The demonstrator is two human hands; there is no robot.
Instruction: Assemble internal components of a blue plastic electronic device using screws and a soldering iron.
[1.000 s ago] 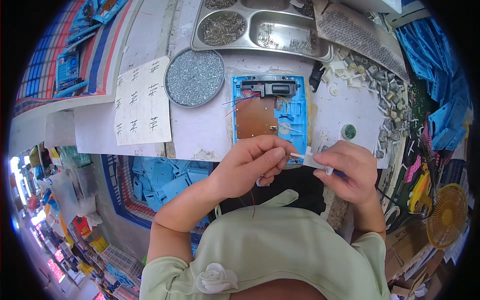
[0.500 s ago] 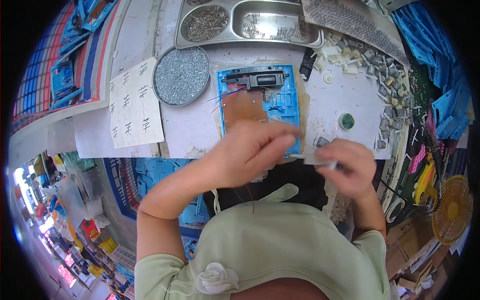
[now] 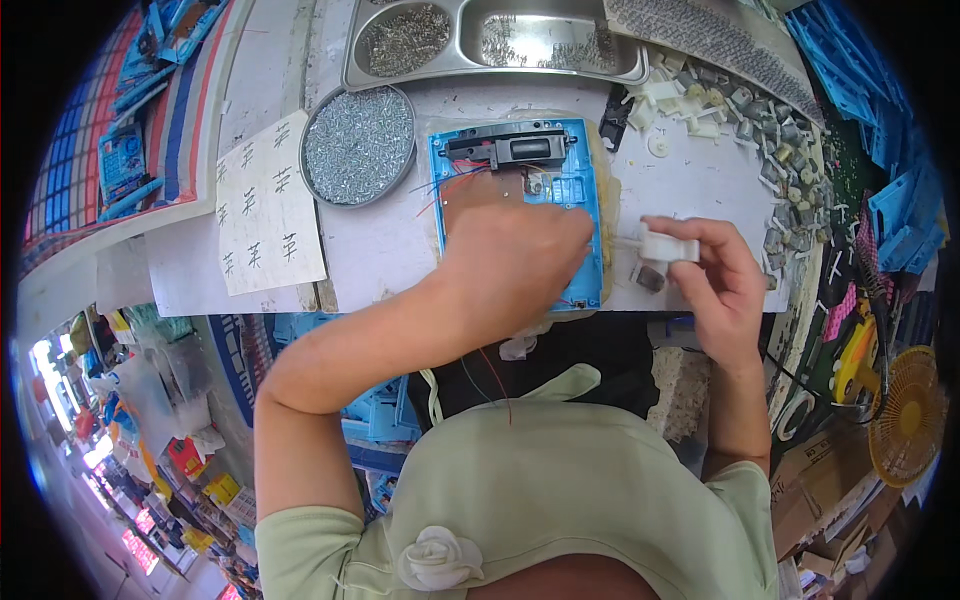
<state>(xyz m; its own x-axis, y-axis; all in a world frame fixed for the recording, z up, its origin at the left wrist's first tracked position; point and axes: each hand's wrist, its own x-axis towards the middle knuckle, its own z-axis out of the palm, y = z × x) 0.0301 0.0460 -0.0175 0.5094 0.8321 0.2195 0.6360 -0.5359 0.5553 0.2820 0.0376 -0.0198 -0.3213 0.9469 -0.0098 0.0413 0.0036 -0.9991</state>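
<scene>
In front of me on the table lies a blue plastic housing (image 3: 578, 190) with a brown board, thin red and blue wires and a black part (image 3: 528, 150) across its far end. My left hand (image 3: 515, 255) is closed over the housing's near half; whatever its fingers hold is hidden. Just right of the housing, my right hand (image 3: 715, 275) grips a white plastic piece (image 3: 668, 247) between thumb and fingers, with a thin shaft pointing left. A small grey part (image 3: 650, 278) rests on the table beside that hand. Two loose wires (image 3: 492, 378) hang below my left forearm.
A round tray of small screws (image 3: 358, 148) stands left, next to a handwritten sheet (image 3: 270, 210). Behind is a steel compartment tray (image 3: 560, 72) with small metal parts. Grey-and-white motor pieces (image 3: 790, 180) pile up right. Scissors (image 3: 795, 415) and blue panels (image 3: 905, 215) are farther right.
My right hand has moved up and away from the housing's near corner with the white piece. My left hand has curled closed and shifted slightly over the housing. The green-topped round thing is now hidden.
</scene>
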